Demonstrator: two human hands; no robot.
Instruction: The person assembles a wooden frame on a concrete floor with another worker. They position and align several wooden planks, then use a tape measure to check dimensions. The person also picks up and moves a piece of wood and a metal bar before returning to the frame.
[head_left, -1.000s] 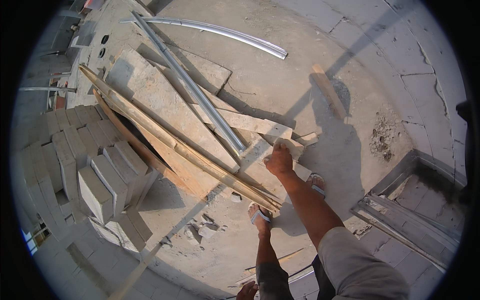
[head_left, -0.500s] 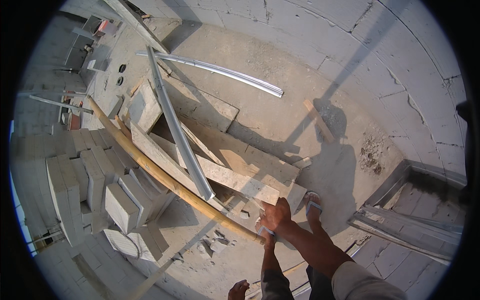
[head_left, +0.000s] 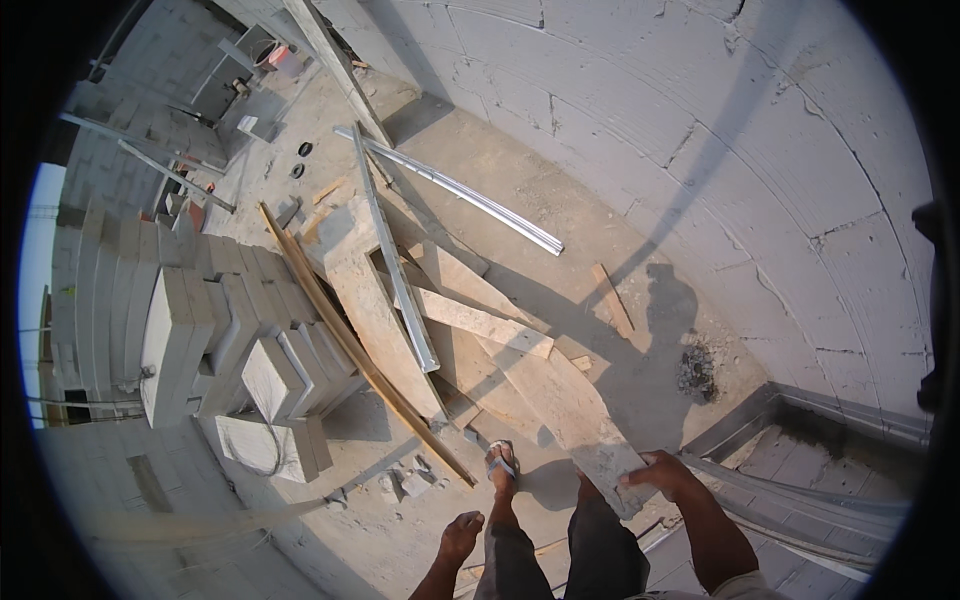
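Observation:
My right hand (head_left: 660,474) grips the near end of a wide, dusty wooden plank (head_left: 565,405), fingers wrapped over its edge. This end is raised by my leg, while the far part rests among other boards. Across the pile lies a narrower board (head_left: 482,322), its end beside the held plank. A metal channel (head_left: 402,280) slants over the boards to the left. My left hand (head_left: 461,536) hangs beside my left leg, fingers curled in, with nothing visible in it. My sandalled left foot (head_left: 502,460) stands on the floor; the plank hides the right one.
Stacked pale blocks (head_left: 265,375) stand at the left, with a long wooden pole (head_left: 365,365) in front. A silvery metal strip (head_left: 470,195) and a short wood piece (head_left: 613,300) lie on the floor. A block wall (head_left: 650,120) runs along the right. Rubble (head_left: 697,372) lies near it.
My right hand has shifted from the narrower board's end to the wide plank, now lifted toward me. My left hand has come further into view. The view has turned and my feet have moved.

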